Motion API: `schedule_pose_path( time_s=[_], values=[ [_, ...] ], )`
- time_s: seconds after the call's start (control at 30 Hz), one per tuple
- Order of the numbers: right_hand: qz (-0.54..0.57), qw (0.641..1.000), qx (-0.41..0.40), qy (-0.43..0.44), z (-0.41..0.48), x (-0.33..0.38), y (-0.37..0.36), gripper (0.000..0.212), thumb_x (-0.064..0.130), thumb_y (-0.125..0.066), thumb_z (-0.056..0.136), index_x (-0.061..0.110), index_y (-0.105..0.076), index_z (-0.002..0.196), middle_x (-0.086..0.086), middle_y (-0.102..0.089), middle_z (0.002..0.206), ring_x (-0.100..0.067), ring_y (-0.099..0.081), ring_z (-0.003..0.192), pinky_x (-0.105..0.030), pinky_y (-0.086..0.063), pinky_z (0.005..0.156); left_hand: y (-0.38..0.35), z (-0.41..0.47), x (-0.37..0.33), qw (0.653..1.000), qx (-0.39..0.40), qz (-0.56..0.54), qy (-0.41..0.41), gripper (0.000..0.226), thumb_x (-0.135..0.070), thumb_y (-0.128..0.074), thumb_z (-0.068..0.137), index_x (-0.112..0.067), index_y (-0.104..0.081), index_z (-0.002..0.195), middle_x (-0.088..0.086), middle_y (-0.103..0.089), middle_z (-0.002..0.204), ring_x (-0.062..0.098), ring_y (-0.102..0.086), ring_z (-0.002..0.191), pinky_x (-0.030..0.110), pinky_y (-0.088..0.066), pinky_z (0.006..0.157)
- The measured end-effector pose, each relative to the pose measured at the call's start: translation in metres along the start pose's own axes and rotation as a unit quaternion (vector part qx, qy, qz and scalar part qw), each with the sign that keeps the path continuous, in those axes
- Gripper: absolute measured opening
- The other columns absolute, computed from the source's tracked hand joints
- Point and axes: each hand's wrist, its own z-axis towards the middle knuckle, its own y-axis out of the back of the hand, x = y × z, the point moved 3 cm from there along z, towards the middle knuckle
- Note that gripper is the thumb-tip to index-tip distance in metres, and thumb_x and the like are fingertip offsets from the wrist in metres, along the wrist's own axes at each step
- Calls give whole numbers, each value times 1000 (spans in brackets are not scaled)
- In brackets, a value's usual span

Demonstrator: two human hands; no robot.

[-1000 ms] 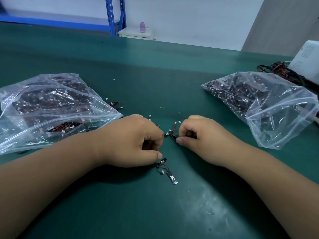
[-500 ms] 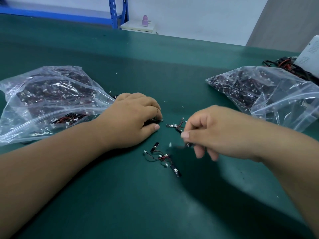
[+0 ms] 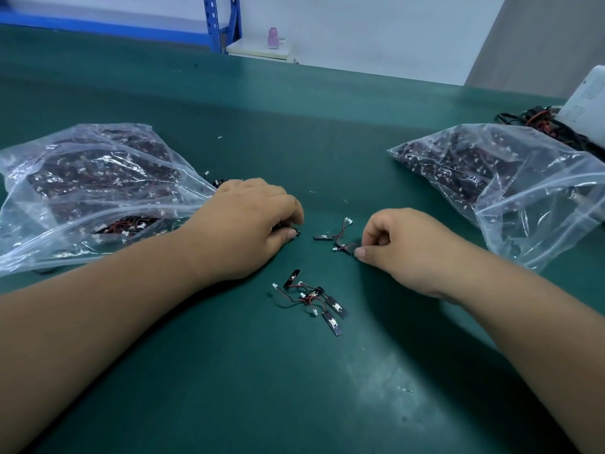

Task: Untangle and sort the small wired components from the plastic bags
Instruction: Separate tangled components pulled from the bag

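Observation:
Two clear plastic bags of small wired components lie on the green table: the left bag (image 3: 95,191) and the right bag (image 3: 510,181). My left hand (image 3: 248,224) rests beside the left bag's mouth, its curled fingers and thumb pinching a small black component (image 3: 296,232). My right hand (image 3: 402,247) is curled, thumb and forefinger pinching the end of a black strip with red and black wires (image 3: 340,239). A small cluster of loose components (image 3: 314,298) lies on the table below and between both hands.
A tangle of black and red cables (image 3: 540,121) and a white device (image 3: 586,99) sit at the far right. Tiny white connector bits are scattered on the green table (image 3: 294,126). A blue rack (image 3: 216,21) stands beyond the table.
My right hand has come back down to the table and pinches the wired piece lying between the hands. My left hand stayed near the left bag. More components now lie in the lower cluster.

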Motion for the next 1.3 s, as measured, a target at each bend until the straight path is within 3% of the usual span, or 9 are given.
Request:
schedule_pose_path(
  time_s=[0.27,0.37,0.47,0.63,0.73,0.8,0.9,1.17,1.3],
  values=[
    [25,999,-15,41,-14,15,32,22,31,-76,85,18,-66,69,-1,-66,62,-16,-53,52,-29,-44,53,2,1,-1,1000,-18,7,11,21,-29,-59,95,-29,-67,115,-14,-58,97,22,-55,102,43,-39,98],
    [144,985,69,69,-28,31,33,9,29,-75,83,25,-70,76,3,-69,63,-10,-56,51,-31,-47,54,2,1,-1,1000,-19,8,12,20,-29,-59,95,-29,-68,113,-10,-63,103,22,-56,103,44,-39,98],
    [130,976,158,72,-34,37,22,10,34,-70,87,27,-69,80,10,-73,70,-7,-62,52,-34,-52,59,0,1,0,1000,-15,11,15,21,-33,-57,95,-30,-68,113,-11,-63,106,20,-55,105,42,-39,98],
    [0,995,-57,88,-14,22,13,12,39,-68,89,33,-63,98,14,-63,89,-8,-58,74,-32,-50,71,-1,0,4,997,-9,38,63,28,-39,-52,91,-36,-66,115,-17,-60,117,16,-50,113,38,-34,102],
    [17,993,-33,109,-8,17,-7,41,44,-68,89,41,-54,127,14,-48,111,-13,-52,94,-37,-47,90,-1,1,4,997,0,44,70,25,-35,-51,89,-35,-69,107,-17,-62,113,16,-52,111,39,-37,100],
    [38,991,-17,130,-7,16,-15,31,40,-69,89,38,-63,119,15,-48,107,-14,-52,99,-40,-47,93,-1,1,3,997,3,41,67,21,-35,-52,89,-34,-69,101,-16,-62,108,15,-53,107,39,-39,97],
    [29,988,-44,146,-5,16,-14,4,33,-68,92,30,-65,92,13,-51,94,-13,-55,88,-40,-49,82,-1,1,2,998,2,29,58,13,-34,-53,90,-34,-65,94,-16,-61,99,15,-53,101,38,-40,93],
    [-17,988,-81,134,-3,12,-5,14,27,-63,96,27,-60,81,12,-53,83,-5,-52,75,-34,-47,68,0,1,0,999,-19,14,21,9,-31,-51,96,-28,-59,96,-15,-53,83,19,-53,86,37,-38,84],
    [149,979,-108,85,0,10,-1,20,21,-67,92,24,-63,73,14,-58,63,-4,-46,54,-16,-37,51,5,-1,-6,998,-56,-7,-12,7,-24,-57,95,-22,-63,99,-8,-62,87,25,-56,86,45,-43,86]
  ],
)
